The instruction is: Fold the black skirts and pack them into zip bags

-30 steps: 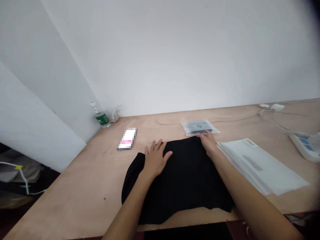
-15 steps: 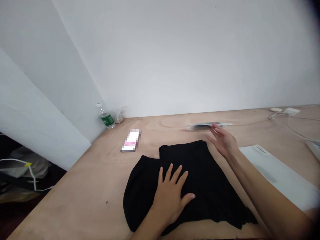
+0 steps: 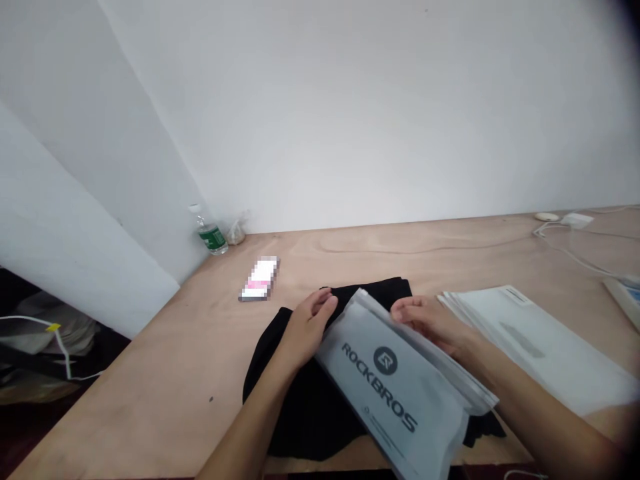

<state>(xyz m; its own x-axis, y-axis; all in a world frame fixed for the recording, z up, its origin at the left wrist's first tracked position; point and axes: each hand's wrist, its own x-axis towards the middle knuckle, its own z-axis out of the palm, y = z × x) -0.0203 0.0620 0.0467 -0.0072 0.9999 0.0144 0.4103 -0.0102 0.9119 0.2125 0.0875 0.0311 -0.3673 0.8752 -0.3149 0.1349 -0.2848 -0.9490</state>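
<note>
A frosted zip-top plastic bag (image 3: 400, 390) with dark ROCKBROS lettering lies slanted over a black garment (image 3: 313, 420). My right hand (image 3: 433, 323) grips the bag at its zip edge, the fingertips pinched along that upper side. Beside the bag's left end is my left hand (image 3: 313, 320), its fingers loosely curled and the thumb a little apart, above the garment; no hold on the bag shows there. The bag hides much of the garment, whose top edge and left side stay visible on the wooden table.
A stack of similar white plastic bags (image 3: 530, 333) lies at the right. A phone (image 3: 260, 279) rests on the table (image 3: 165, 400) at the left, with a water bottle (image 3: 210, 233) and a small clear bag (image 3: 235, 233) in the corner. White cables (image 3: 543, 230) run along the back right.
My right hand has come back from the far side of the table, bringing the plastic bag over the garment. My left hand has lifted from lying flat on the garment and its fingers have curled.
</note>
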